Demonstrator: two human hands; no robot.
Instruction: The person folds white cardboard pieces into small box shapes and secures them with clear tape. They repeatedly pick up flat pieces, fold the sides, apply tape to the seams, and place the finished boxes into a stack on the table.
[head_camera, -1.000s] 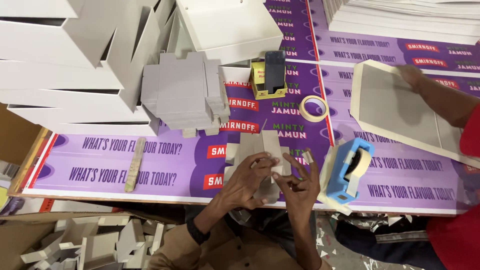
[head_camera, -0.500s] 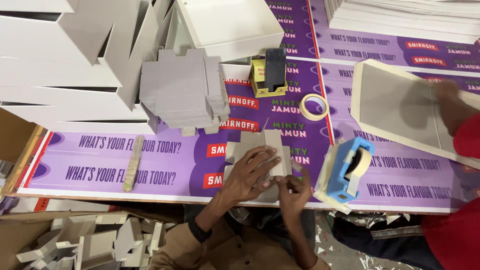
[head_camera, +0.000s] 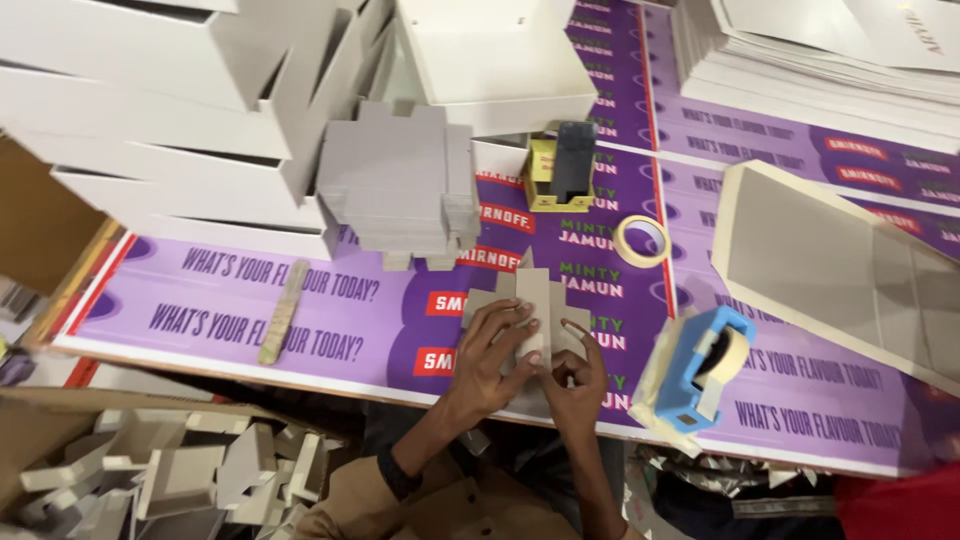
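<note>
left hand (head_camera: 497, 352) now pressed flat on grey card blank (head_camera: 533, 300) | right hand (head_camera: 577, 378) pinches its near flap (we've shifted from spread fingers) | tape dispenser (head_camera: 700, 368) just right

We cannot see the lower part of the grey card piece (head_camera: 533, 300), since the left hand (head_camera: 492, 355) and right hand (head_camera: 578, 380) lie over it; whether the right fingers (head_camera: 572, 333) pinch a strip of tape is too small for us to tell. The white boxes (head_camera: 170, 110) run off the top and left edges; the stack of flat sheets (head_camera: 830, 60) is cut by the top right corner; the scraps (head_camera: 190, 470) below the desk (head_camera: 330, 310) are blurred.
</note>
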